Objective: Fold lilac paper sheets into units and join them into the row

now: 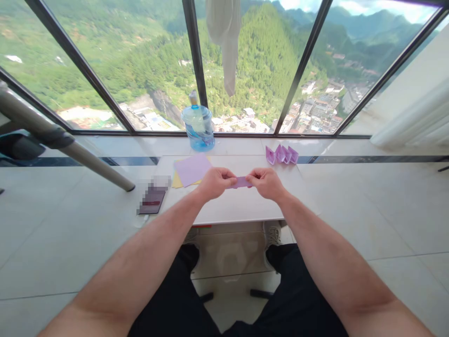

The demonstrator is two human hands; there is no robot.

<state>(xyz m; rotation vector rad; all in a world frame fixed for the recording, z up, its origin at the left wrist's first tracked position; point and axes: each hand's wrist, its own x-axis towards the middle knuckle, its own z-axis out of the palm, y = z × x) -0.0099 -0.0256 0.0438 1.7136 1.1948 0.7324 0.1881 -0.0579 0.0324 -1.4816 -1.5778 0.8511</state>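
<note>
Tall glass window panes in dark metal frames (147,56) fill the upper part of the view, looking out on green hills and a cluster of buildings. Below them spreads a pale, glossy tiled floor (379,224). In the middle stands a low, white, rectangular table (238,206), with the person's dark cloth trousers (164,304) on the near side. A grey-brown tubular pole (101,167) slants down at the left.

Just beyond the table's far edge is a clear blue, round plastic water bottle (199,131). On the left of the table lies a flat, square purple paper sheet (192,168), partly covering a yellow paper sheet (177,181). Near the far right corner sits a row of pointed, folded purple paper shapes (282,154), close together. A dark rectangular phone (151,202) (its upper part pixelated) lies left of the sheets.

The left hand (216,181) and right hand (267,182) are near each other over the table's middle, thumbs and fingers pinched on opposite ends of a small, narrow, folded purple paper strip (241,182), which lies roughly level between them.
</note>
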